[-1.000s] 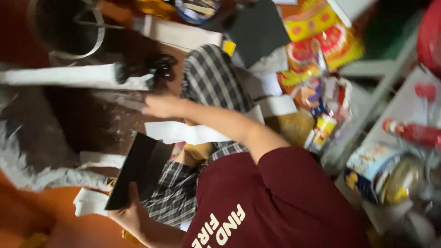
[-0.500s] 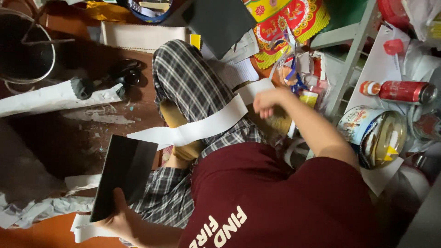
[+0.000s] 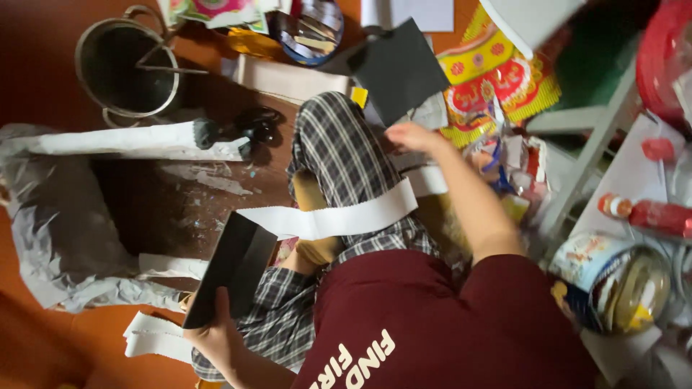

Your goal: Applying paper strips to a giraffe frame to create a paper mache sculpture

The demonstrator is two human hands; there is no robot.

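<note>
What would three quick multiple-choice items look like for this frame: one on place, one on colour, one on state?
1. Where does the long white paper strip lie?
A. Across the checked trousers
B. Inside the metal bucket
C. On the shelf at the right

2. What colour is the sheet held in the left hand?
A. Yellow
B. Black
C. Red

3. What is the right hand doing?
A. Gripping the bucket handle
B. Resting flat on the floor
C. Reaching out over the papers near the red and yellow packets

Answers:
1 A, the strip drapes over the checked trousers at the knee.
2 B, the black sheet is pinched at its lower edge by the fingers.
3 C, the arm stretches out, the hand over the papers beside the red and yellow packets, far from the metal bucket.
</note>
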